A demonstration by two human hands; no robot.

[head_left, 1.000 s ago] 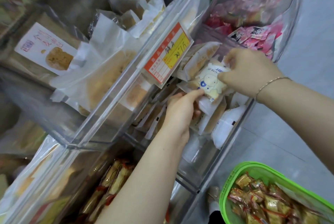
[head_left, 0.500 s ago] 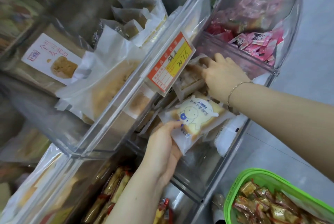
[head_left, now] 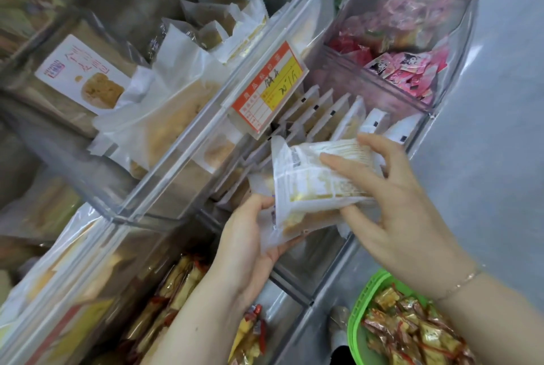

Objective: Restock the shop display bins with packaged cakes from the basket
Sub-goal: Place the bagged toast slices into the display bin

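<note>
Here both hands meet on one packaged cake (head_left: 312, 188), a white wrapper with printed text and a yellowish slice showing through. The left hand (head_left: 250, 244) comes up from below and its grip curls round the packet's lower left corner, thumb on the near face, fingers behind it. The right hand (head_left: 397, 211) reaches in from the right; its grip pinches the packet's right side, thumb underneath and long fingers laid across the top. The packet hangs tilted in the air, just in front of the clear display bin (head_left: 318, 282).

Just beyond the two grips, inside that bin, a row of white cake packets (head_left: 329, 117) stands upright on edge, one behind another. Up and to the left of the grips an orange and yellow price tag (head_left: 268, 88) hangs on the bin front. Farther beyond the right grip, another bin holds pink sweet packets (head_left: 406, 70). Well left of the left grip lies a bin of pale paper-wrapped pastries (head_left: 182, 99). Below the right wrist, which wears a thin bracelet (head_left: 462, 282), sits the green basket (head_left: 362, 300) filled with gold and red wrapped snacks (head_left: 412, 332). Under the left forearm, a lower bin holds yellow and red packets (head_left: 179, 291).
</note>
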